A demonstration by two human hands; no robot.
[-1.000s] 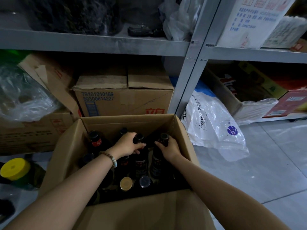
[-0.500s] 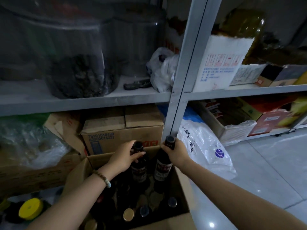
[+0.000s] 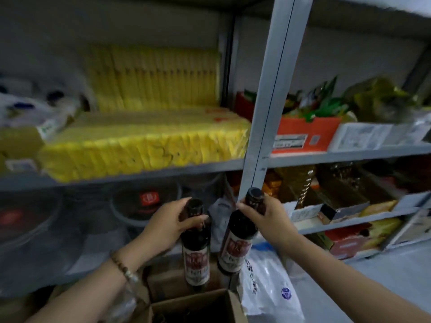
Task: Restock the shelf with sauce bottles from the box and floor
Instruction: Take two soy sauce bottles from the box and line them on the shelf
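Step in hand: carrying two sauce bottles from the box (image 3: pixel 193 299) to the shelf (image 3: pixel 163 170). This is judged from the pose.
Left hand (image 3: pixel 168 224): fingers and thumb wrapped round the neck of the left bottle (image 3: pixel 196 252), just under the cap. A bead bracelet (image 3: pixel 123 266) is on the wrist.
Right hand (image 3: pixel 268 217): fingers curled round the neck of the right bottle (image 3: pixel 235 243), with the cap showing above the grip.
Bottles: lower centre of the frame, both in the air above the box. The left one is upright and the right one tilts at its base toward the left one. They are near each other, and I cannot tell if they touch.
Box: bottom centre, open, with a dark interior.
Surroundings: grey upright post (image 3: pixel 263 127) directly behind the right bottle; yellow packets (image 3: pixel 149 145) fill the shelf at centre left; white plastic bag (image 3: pixel 268 283) at lower right.
Target level: cannot tell, since no free spot is clearly visible.
Technique note: keep the glass bodies apart and steer the right bottle clear of the post. A neck-only grip lets the base swing, so move slowly and set each base flat before letting go.
Risk: the bottles knocking together, or one slipping at the neck.
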